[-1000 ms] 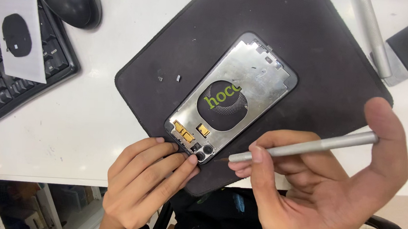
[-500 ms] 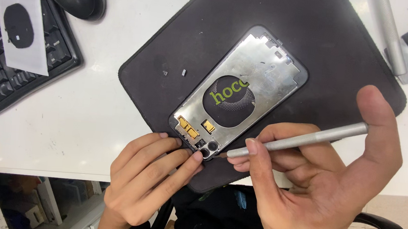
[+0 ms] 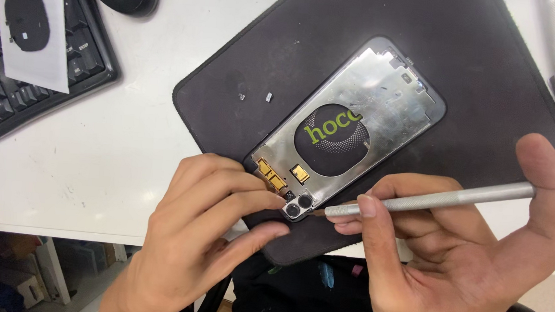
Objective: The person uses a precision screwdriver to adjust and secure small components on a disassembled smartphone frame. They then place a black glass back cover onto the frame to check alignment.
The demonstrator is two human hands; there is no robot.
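Biggest risk here: if the metal pry tool (image 3: pixel 430 200) skids off the edge, it'll gouge those gold contacts (image 3: pixel 271 174) just above my left fingertips. My right hand (image 3: pixel 453 253) is closed around the tool, tip at the phone back housing (image 3: pixel 351 132) corner by the camera holes. My left hand (image 3: pixel 200 235) pins that corner to the black mat (image 3: pixel 466 65), fingers together.

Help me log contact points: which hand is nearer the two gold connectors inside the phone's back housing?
Left. The left hand has fingertips right beside the gold connectors, on the housing's corner. The right hand sits off to the side, holding a metal tool.
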